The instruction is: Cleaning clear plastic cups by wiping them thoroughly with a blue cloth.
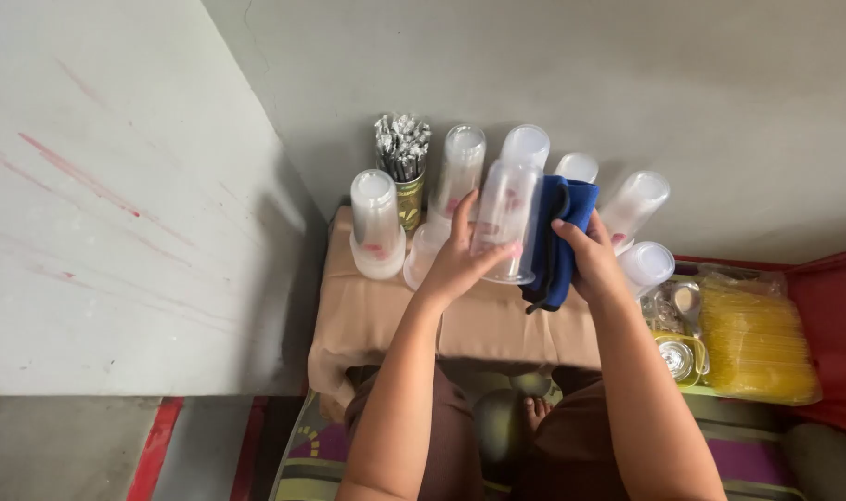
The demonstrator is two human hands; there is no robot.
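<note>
Two hands are seen over a tan-covered low table [367, 315]; a clear plastic cup [504, 223] is gripped upside-down by the left hand [460, 264], fingers curled closed around its wall near the rim; a blue cloth [557, 237] is pinched by the right hand [590, 260], fingers closed on it, pressed to the cup's side; cup is best kept steady while wiped; behind, more inverted clear cups [376, 223] and a tin of foil-wrapped sticks [402, 153] are stood by the wall.
</note>
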